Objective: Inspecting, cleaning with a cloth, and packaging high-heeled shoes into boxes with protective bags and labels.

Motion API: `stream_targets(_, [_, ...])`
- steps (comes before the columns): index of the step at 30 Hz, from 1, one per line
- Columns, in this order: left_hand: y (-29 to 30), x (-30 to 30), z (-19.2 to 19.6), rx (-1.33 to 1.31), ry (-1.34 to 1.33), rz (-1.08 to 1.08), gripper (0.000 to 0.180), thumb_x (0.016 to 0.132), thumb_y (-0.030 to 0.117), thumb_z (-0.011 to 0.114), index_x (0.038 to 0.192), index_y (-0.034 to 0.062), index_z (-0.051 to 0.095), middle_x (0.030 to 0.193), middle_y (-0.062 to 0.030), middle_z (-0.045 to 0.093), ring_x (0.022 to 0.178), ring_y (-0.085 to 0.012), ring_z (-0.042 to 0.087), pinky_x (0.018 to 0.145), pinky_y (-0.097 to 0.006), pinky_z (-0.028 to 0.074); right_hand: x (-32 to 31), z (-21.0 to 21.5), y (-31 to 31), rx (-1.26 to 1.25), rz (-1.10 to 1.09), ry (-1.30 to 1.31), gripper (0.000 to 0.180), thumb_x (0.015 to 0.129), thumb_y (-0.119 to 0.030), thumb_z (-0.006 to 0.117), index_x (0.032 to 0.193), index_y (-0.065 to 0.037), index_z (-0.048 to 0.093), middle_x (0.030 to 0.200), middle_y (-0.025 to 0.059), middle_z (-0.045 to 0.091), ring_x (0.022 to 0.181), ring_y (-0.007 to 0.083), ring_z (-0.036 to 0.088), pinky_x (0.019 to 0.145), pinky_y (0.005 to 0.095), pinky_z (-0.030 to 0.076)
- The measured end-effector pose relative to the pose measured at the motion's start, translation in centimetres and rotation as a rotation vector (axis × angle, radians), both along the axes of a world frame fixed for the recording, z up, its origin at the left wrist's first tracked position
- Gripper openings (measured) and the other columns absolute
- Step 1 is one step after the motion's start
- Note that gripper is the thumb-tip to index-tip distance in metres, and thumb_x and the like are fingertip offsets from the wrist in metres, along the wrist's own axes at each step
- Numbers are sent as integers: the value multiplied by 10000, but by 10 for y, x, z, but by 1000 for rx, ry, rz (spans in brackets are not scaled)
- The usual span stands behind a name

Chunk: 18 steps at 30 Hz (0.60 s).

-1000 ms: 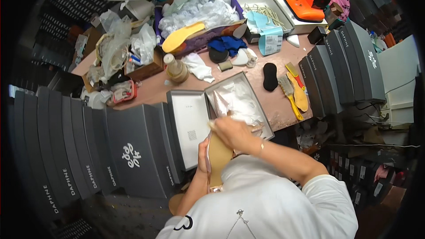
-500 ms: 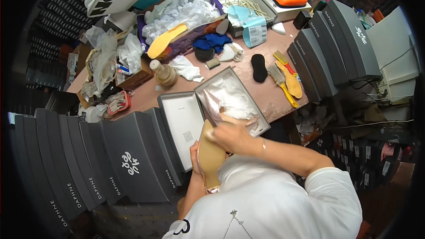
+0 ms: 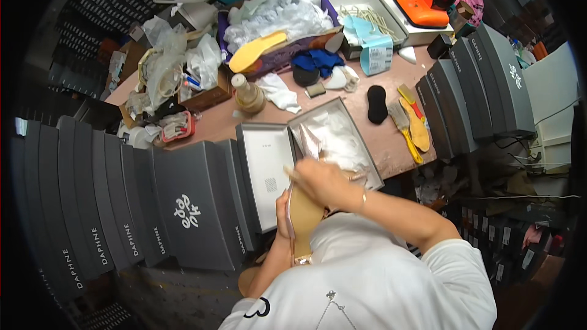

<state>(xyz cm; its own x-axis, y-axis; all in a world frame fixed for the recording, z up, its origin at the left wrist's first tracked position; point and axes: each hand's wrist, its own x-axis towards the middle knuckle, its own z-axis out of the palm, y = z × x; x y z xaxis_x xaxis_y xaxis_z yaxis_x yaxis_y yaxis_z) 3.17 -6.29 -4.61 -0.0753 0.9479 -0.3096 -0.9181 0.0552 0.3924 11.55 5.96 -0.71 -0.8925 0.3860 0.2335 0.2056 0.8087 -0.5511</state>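
Here's the left hand (image 3: 283, 214), fingers curled round the edge of the shoe (image 3: 304, 217), which sits close against the white shirt (image 3: 367, 275), tan sole outward! And the right hand (image 3: 327, 183) is right there too, part-closed, knuckles up over the toe end, with a pale scrap (image 3: 290, 172) at its fingertips, too blurred to name. Just beyond, a second shoe (image 3: 310, 143) lies in the open box (image 3: 367, 150) with white paper (image 3: 336, 137), the lid (image 3: 263, 165) just beside it. Off to the right, a yellow-handled brush (image 3: 411, 143) lies on the table (image 3: 391, 156).
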Motion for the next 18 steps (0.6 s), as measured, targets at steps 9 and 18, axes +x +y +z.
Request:
stream_targets(9, [7, 1, 6, -172, -24, 123, 563, 923, 496, 311, 1248, 70, 484, 1143, -124, 573, 1054, -233, 564, 902, -379, 475, 3, 20, -7, 13, 106, 48, 121, 779, -171, 585, 860, -105, 523, 723, 91, 559, 623, 299, 611, 520, 418, 493])
stream_targets(18, [3, 8, 19, -315, -128, 100, 628, 902, 519, 289, 1251, 37, 489, 1071, -177, 603, 932, -288, 618, 827, -414, 520, 36, 18, -24, -68, 191, -90, 84, 783, -157, 575, 832, -103, 533, 700, 75, 535, 643, 228, 627, 473, 356, 493])
